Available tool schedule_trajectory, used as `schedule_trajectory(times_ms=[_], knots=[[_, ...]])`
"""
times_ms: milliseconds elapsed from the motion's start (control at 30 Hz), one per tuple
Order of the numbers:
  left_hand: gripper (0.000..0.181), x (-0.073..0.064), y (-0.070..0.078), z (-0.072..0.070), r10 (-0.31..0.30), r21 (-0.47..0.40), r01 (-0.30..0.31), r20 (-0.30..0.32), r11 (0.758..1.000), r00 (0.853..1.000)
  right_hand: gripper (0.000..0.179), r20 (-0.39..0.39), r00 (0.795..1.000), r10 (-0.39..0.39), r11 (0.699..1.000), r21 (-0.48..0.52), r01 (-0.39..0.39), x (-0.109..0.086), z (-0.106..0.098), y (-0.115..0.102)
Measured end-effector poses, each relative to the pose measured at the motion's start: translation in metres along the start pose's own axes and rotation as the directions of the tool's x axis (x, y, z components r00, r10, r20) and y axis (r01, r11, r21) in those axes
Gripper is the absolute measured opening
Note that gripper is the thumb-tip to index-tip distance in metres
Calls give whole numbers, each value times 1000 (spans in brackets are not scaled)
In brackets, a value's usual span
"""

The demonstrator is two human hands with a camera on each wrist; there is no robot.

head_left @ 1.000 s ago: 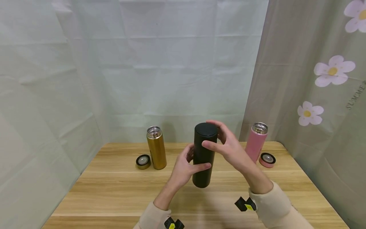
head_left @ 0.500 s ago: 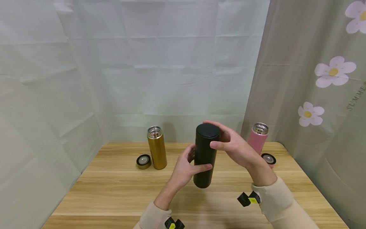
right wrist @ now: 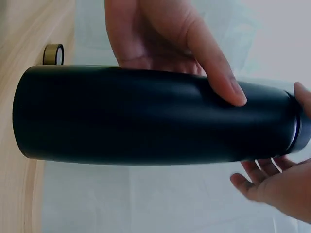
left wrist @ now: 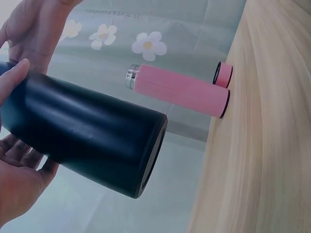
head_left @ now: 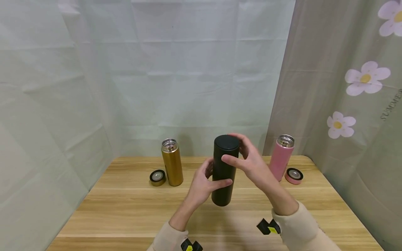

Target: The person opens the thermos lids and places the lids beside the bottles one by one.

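Note:
A black thermos bottle [head_left: 223,174] is held upright above the table, its black lid [head_left: 226,143] on top. My left hand [head_left: 201,184] grips its lower body, the thumb across the front and the fingers behind. Higher up, my right hand [head_left: 251,162] holds the top end, with the thumb in front and the fingers curving behind the lid. In the right wrist view a dark seam shows between lid and body, and the right hand's fingers [right wrist: 257,179] reach under that end. The left wrist view shows the bottle's base [left wrist: 151,160] apart from the tabletop.
A gold thermos [head_left: 172,165] stands lidless at the back left, its lid [head_left: 157,177] beside it. At the back right is a lidless pink thermos [head_left: 280,160] next to its pink lid [head_left: 293,176]. The wooden table [head_left: 125,209] meets hanging cloth behind and at the sides.
My right hand shifted to the right half a second ago, then came back left, with its thumb again across the bottle's front. The left hand and bottle have hardly moved.

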State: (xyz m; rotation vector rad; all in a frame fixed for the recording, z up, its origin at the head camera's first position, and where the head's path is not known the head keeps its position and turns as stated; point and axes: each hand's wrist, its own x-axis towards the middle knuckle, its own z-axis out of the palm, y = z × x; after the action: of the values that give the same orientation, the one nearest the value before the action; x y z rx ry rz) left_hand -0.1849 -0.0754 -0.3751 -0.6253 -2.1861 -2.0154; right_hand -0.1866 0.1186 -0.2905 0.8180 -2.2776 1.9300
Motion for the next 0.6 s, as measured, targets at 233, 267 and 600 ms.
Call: schedule_trajectory(times_ms=[233,267,600], knots=[[68,0,1,0,29,-13,-29,33,999,999,68,218,976,-23,979,204,-23,7,-19,3],[68,0,1,0,35,-15,-34,40,999,999,68,244,969,-29,975,220,-26,7,-21,4],[69,-1,2,0,4,-5,-4,12,1000,1000,74,94,995,14,999,46,-19,1,-9,0]])
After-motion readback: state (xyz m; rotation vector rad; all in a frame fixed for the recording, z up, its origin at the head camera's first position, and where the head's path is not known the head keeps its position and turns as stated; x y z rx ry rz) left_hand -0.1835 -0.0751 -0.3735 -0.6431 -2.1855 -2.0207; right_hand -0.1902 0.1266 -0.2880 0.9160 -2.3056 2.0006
